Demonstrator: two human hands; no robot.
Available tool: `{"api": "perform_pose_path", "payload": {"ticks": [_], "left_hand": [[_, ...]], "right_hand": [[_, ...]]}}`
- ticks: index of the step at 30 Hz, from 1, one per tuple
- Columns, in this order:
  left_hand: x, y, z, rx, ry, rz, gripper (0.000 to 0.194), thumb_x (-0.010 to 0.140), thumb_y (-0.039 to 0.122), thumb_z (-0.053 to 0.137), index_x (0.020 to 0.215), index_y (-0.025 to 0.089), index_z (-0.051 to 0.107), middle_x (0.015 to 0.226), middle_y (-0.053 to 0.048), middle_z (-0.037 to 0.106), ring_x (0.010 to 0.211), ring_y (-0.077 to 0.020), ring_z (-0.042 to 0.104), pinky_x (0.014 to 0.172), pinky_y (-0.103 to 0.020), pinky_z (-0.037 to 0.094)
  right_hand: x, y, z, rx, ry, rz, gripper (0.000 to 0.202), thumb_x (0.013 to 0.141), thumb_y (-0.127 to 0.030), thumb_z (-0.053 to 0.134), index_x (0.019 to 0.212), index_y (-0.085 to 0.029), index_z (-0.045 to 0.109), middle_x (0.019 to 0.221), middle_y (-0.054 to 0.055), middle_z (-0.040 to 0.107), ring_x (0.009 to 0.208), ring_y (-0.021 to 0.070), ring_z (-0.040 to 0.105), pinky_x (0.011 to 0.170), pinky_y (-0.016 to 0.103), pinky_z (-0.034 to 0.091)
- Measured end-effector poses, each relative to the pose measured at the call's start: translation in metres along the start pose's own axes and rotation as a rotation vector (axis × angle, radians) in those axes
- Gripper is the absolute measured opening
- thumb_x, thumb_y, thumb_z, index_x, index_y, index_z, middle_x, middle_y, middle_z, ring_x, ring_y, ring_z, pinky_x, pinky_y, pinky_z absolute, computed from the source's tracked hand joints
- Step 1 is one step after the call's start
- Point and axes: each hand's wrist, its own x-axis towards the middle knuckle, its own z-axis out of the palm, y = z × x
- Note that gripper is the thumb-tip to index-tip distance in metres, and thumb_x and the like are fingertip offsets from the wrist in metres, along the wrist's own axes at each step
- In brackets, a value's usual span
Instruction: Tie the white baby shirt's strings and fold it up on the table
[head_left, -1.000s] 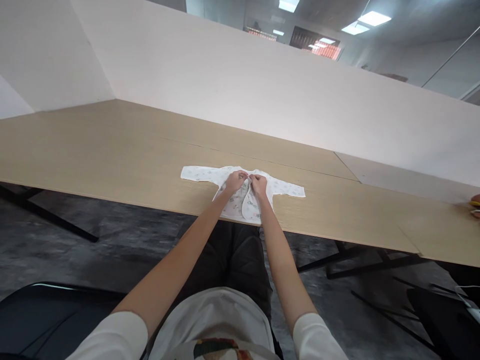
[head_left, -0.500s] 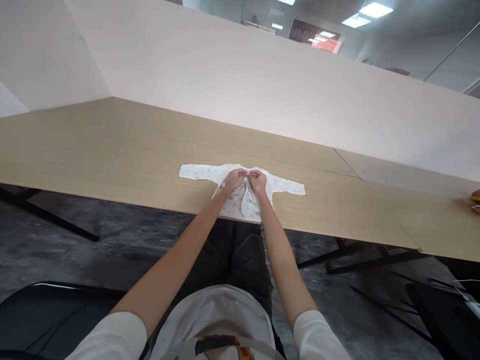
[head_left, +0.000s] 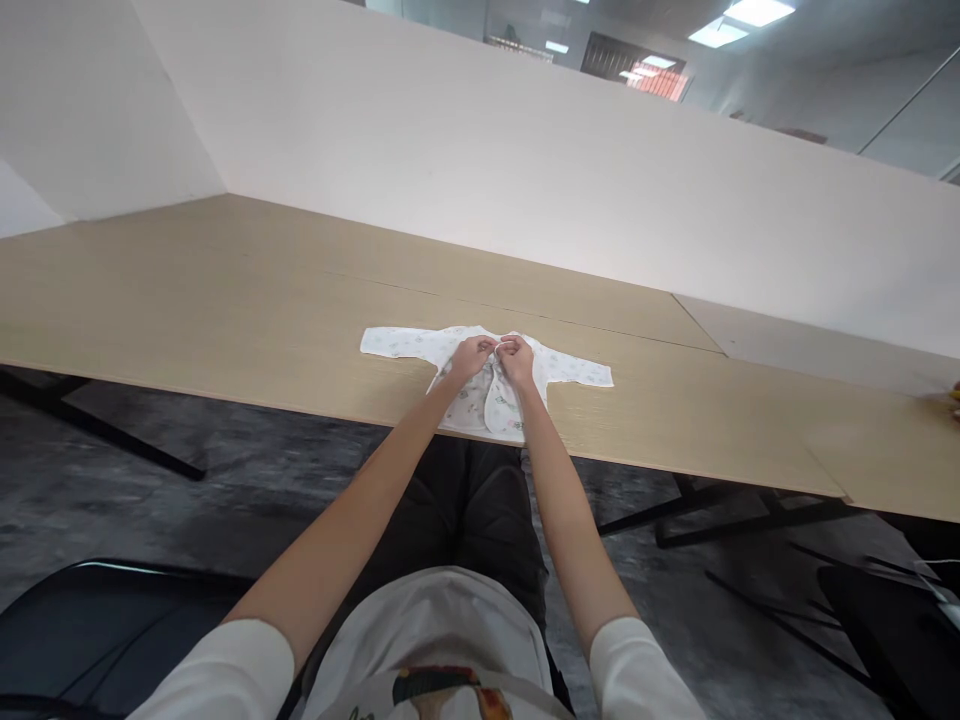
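A small white baby shirt [head_left: 466, 412] with a faint print lies spread on the wooden table [head_left: 285, 300], its sleeves stretched out to both sides. My left hand [head_left: 472, 356] pinches the shirt's front edge just below the neckline. Close beside it, my right hand [head_left: 515, 358] pinches the opposite front edge, and the fingertips of both hands nearly meet. Below the hands, the right front panel hangs over with a rounded corner. What exactly sits between the fingertips is too small to make out.
A white partition [head_left: 465, 150] runs along the table's back. At the lower left stands a black chair [head_left: 120, 640]; another dark chair [head_left: 877, 630] is at the lower right. Black table legs [head_left: 112, 430] show beneath the table edge. Something small and yellowish touches the right picture edge.
Both hands stay at the neckline with hardly any movement; the fingers shift only slightly. The whole view has drifted a little.
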Motion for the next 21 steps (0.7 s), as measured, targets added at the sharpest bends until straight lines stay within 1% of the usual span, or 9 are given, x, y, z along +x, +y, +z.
{"api": "perform_pose_path", "payload": {"ticks": [3,7,9,12,17,19,21], "left_hand": [[0.000,0.000,0.000,0.001,0.006,-0.004,0.023,0.086,0.030,0.056,0.092,0.018,0.074,0.097,-0.006,0.074,0.089,-0.0184,0.068,0.087,-0.030,0.052],[-0.002,0.004,-0.001,0.043,0.022,-0.025,0.023,0.085,0.035,0.058,0.092,0.018,0.072,0.094,-0.005,0.074,0.088,-0.0178,0.067,0.085,-0.028,0.051],[-0.004,0.007,-0.001,0.097,0.024,-0.039,0.022,0.086,0.034,0.057,0.093,0.018,0.070,0.094,-0.005,0.074,0.087,-0.0179,0.067,0.084,-0.028,0.051],[-0.007,0.014,-0.002,0.223,0.008,-0.068,0.022,0.089,0.031,0.051,0.094,0.019,0.069,0.095,-0.006,0.073,0.088,-0.0189,0.066,0.083,-0.029,0.049],[-0.010,0.025,-0.001,0.381,-0.001,-0.146,0.026,0.093,0.028,0.043,0.099,0.019,0.066,0.099,-0.007,0.072,0.090,-0.0200,0.064,0.083,-0.030,0.045],[-0.009,0.027,0.000,0.413,0.003,-0.160,0.026,0.093,0.025,0.042,0.099,0.019,0.066,0.100,-0.007,0.072,0.091,-0.0195,0.063,0.086,-0.031,0.044],[-0.009,0.029,0.001,0.458,0.010,-0.164,0.025,0.092,0.023,0.043,0.095,0.019,0.067,0.099,-0.007,0.072,0.093,-0.0202,0.063,0.090,-0.033,0.042]], "right_hand": [[0.002,0.004,0.002,0.026,0.005,-0.020,0.019,0.067,-0.024,0.053,0.086,-0.020,0.053,0.070,-0.004,0.060,0.063,0.0130,0.057,0.068,0.026,0.047],[0.004,0.008,0.004,-0.013,0.025,-0.042,0.014,0.069,-0.023,0.052,0.083,-0.023,0.047,0.072,-0.004,0.057,0.069,0.0143,0.057,0.072,0.027,0.046],[0.004,0.008,0.004,-0.051,0.034,-0.047,0.013,0.070,-0.022,0.051,0.082,-0.023,0.046,0.073,-0.003,0.056,0.071,0.0150,0.057,0.074,0.028,0.046],[0.003,0.006,0.005,-0.092,0.041,-0.049,0.012,0.070,-0.022,0.051,0.080,-0.023,0.045,0.075,-0.002,0.057,0.072,0.0154,0.056,0.076,0.028,0.045],[0.004,0.005,0.005,-0.118,0.069,-0.036,0.013,0.068,-0.020,0.049,0.081,-0.022,0.049,0.078,0.000,0.059,0.076,0.0161,0.058,0.079,0.029,0.045],[0.004,0.005,0.004,-0.127,0.080,-0.019,0.016,0.067,-0.018,0.048,0.082,-0.020,0.052,0.081,0.001,0.061,0.077,0.0162,0.059,0.079,0.028,0.046],[0.005,0.005,0.003,-0.157,0.057,-0.001,0.018,0.066,-0.016,0.048,0.081,-0.019,0.057,0.083,0.002,0.065,0.077,0.0166,0.060,0.079,0.028,0.047]]}}
